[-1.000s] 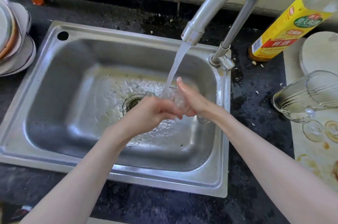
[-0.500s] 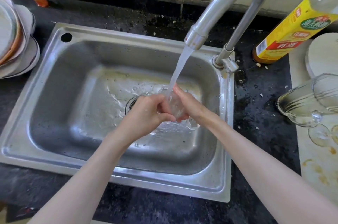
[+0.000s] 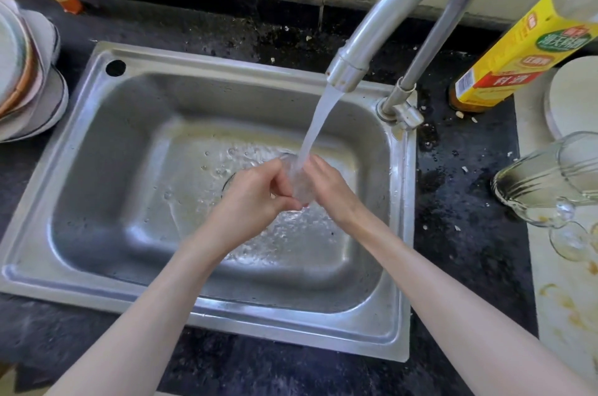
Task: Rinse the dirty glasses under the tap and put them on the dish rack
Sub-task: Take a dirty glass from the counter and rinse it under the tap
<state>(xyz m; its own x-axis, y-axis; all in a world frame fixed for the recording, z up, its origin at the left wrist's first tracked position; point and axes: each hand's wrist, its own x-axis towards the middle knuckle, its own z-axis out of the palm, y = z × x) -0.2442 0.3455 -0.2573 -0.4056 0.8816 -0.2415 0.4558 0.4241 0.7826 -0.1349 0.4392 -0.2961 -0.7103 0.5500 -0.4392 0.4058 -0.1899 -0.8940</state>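
So from the head cam, both hands are over the sink (image 3: 97,123) with a small clear glass (image 3: 299,182) sandwiched between them, right under the stream from the tap (image 3: 382,29). The left hand (image 3: 255,198) has its fingers curled round the glass's near side, and the right hand (image 3: 330,188) grasps the far side. The glass's long axis runs roughly away from the camera, tilted up, with its mouth toward the water; it's blurry, so hard to say more. A yellow-labelled bottle (image 3: 517,55) at the right has Chinese writing too small for me to read. A wine glass (image 3: 550,182) lies on its side on the counter (image 3: 469,233), bowl toward the sink's side.
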